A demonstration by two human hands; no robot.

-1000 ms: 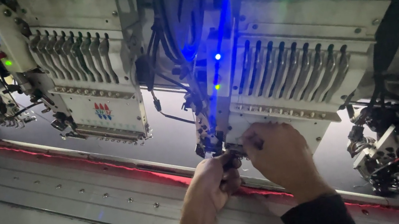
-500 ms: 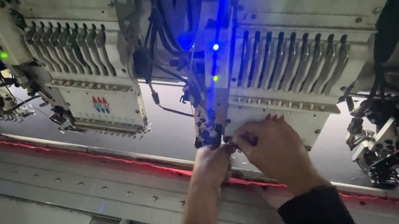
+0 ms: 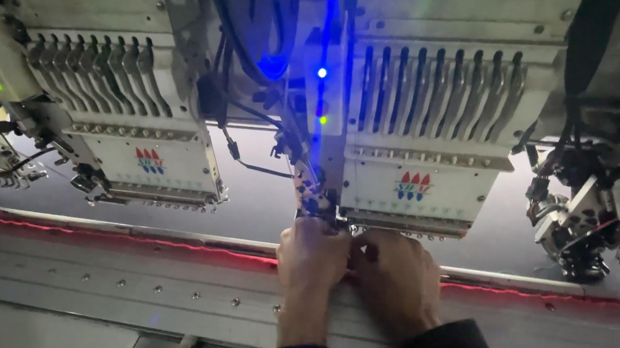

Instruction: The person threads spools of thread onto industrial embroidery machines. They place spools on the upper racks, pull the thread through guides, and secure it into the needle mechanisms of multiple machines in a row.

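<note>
Where hands meet, left hand [image 3: 311, 257], right hand [image 3: 395, 276] — embroidery head [image 3: 419, 133] overhanging.

Embroidery workshop: row of multi-needle machine heads [image 3: 417, 125]

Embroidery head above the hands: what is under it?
Under the embroidery head, the left hand and right hand meet at its lower edge. They cover the needle area and anything the fingers pinch.
</note>
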